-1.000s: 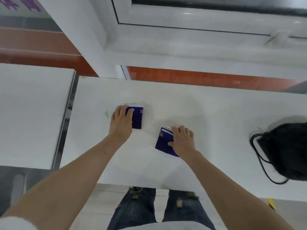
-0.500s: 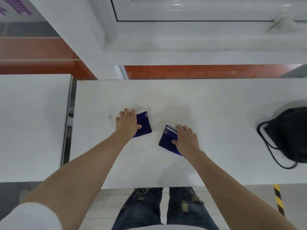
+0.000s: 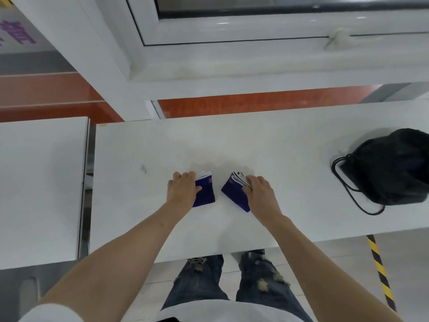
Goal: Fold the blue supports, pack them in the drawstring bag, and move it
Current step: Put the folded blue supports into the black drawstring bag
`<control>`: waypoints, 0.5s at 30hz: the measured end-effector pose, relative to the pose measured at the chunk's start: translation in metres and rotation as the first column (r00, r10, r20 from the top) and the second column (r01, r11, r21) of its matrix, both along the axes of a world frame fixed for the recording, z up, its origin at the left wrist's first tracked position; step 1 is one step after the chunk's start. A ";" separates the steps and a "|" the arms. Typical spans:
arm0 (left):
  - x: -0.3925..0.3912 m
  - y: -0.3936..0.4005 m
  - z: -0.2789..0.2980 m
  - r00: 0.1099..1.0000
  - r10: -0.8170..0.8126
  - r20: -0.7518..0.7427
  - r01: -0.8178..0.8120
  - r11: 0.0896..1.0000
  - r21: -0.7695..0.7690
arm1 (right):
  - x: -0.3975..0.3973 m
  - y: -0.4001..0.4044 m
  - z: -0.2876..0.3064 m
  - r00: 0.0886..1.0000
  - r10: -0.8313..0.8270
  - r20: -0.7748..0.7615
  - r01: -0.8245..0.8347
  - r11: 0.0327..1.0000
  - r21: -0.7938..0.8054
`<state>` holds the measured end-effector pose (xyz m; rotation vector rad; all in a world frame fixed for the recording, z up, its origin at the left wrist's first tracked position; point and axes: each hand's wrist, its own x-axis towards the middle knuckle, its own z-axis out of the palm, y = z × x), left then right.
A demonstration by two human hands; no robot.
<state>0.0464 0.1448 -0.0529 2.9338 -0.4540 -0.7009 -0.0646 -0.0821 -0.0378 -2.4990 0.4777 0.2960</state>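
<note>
Two folded blue supports lie side by side at the middle of the white table (image 3: 267,145). My left hand (image 3: 183,190) covers the left half of the left blue support (image 3: 206,194), fingers curled over its far edge and thumb on top. My right hand (image 3: 260,194) grips the right blue support (image 3: 233,194) the same way, fingertips on its white layered edge. Only a narrow gap separates the two supports. The black drawstring bag (image 3: 394,166) sits at the table's right end, its cord looping toward the front edge, well apart from both hands.
A second white table (image 3: 39,187) stands to the left across a narrow gap. A white window frame and sill (image 3: 255,63) run behind the table. My legs show below the table's front edge, and a yellow-black floor stripe (image 3: 380,273) runs at the lower right.
Both hands have slid the supports toward each other, so the gap between them has shrunk. My fingers now curl over the far edges rather than lying flat.
</note>
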 end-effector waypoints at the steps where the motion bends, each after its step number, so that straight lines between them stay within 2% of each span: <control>1: -0.004 -0.005 0.003 1.000 0.003 0.003 -0.003 1.000 0.005 | -0.004 -0.004 0.002 1.000 -0.012 0.028 0.012 1.000 0.012; 5: -0.031 -0.043 0.023 0.999 0.040 0.000 -0.040 0.996 -0.074 | -0.031 -0.038 0.022 0.992 -0.086 0.092 0.084 0.996 0.024; 10: -0.072 -0.112 0.052 0.998 0.011 0.056 0.005 0.964 -0.264 | -0.074 -0.097 0.045 0.969 -0.206 0.139 0.191 0.975 0.111; 15: -0.115 -0.204 0.079 0.989 -0.036 0.142 0.085 0.931 -0.354 | -0.133 -0.177 0.070 0.934 -0.303 0.190 0.273 0.947 0.170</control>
